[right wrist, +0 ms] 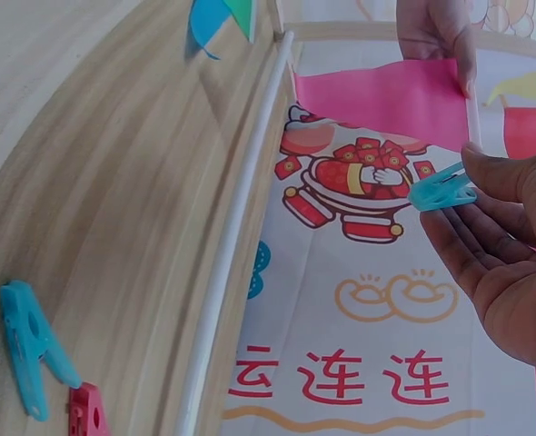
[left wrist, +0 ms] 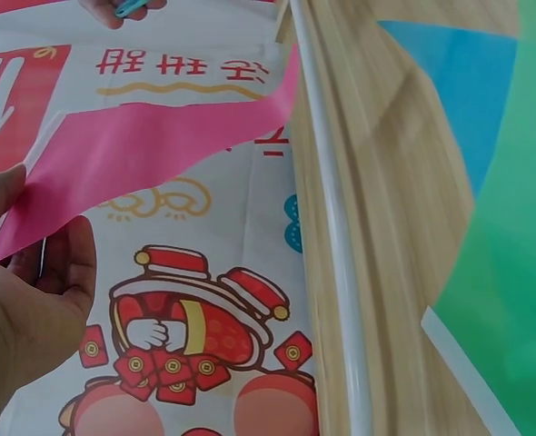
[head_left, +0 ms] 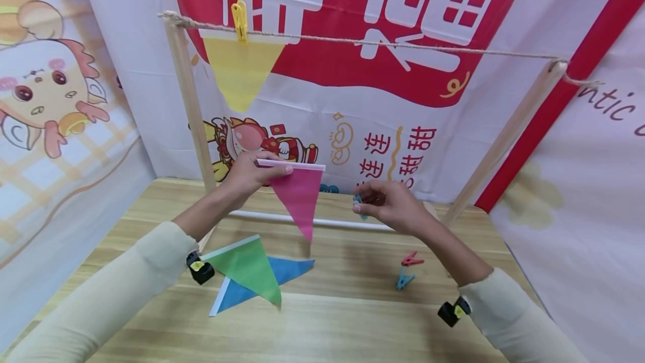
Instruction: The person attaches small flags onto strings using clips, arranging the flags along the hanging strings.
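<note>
Pink flag (head_left: 298,195) pinched by left hand (head_left: 249,175), right hand (head_left: 393,203) pinching peg (head_left: 359,204)

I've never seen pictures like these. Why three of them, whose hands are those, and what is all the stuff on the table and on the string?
No machine here: a person wears three cameras, one on the head and one on each wrist. The left hand holds a pink flag by its top edge. The right hand pinches a light blue clothespin. On the wooden table lie a green flag over a blue flag, plus a red clothespin and another blue clothespin. Above, a yellow flag hangs from the string by a yellow clothespin.
</note>
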`<state>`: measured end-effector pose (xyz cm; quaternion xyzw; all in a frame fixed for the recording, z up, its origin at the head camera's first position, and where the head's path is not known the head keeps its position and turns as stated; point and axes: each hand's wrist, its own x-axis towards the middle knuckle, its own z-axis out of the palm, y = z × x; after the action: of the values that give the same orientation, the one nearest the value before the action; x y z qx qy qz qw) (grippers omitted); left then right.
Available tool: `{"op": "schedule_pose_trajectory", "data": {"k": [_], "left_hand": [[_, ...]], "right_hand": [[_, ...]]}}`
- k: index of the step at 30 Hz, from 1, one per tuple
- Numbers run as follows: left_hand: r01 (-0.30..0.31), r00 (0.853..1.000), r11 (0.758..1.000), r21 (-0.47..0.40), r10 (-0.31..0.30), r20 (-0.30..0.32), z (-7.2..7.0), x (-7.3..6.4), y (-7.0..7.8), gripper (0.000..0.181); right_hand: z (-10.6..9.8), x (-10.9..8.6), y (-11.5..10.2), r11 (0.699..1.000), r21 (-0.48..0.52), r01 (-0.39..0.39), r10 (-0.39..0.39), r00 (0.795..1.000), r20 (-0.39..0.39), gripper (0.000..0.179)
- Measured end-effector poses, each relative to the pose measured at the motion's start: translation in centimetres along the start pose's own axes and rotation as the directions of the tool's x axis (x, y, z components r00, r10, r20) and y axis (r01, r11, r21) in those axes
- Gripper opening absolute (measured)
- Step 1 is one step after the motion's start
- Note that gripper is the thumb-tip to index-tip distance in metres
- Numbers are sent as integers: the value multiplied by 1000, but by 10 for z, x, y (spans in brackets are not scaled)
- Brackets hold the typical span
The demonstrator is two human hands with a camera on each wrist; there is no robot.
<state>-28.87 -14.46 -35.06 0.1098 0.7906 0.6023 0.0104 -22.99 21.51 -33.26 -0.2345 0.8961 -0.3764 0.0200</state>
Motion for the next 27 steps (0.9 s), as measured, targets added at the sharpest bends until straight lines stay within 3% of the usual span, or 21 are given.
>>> {"op": "schedule_pose_trajectory", "data": {"k": [10,18,27], "left_hand": [[18,1000,997,-69,-19,-7,1,4,7,35],[-21,1000,989,-149,20,-9,2,7,9,31],[-42,999,987,-154,41,-14,2,8,18,35]], "right_hand": [[-2,4,-5,999,30,17,-16,999,-35,31],[-4,8,-10,999,39,-3,4,999,-41,33],[-5,11,-18,999,32,37,-34,996,-84,34]]}}
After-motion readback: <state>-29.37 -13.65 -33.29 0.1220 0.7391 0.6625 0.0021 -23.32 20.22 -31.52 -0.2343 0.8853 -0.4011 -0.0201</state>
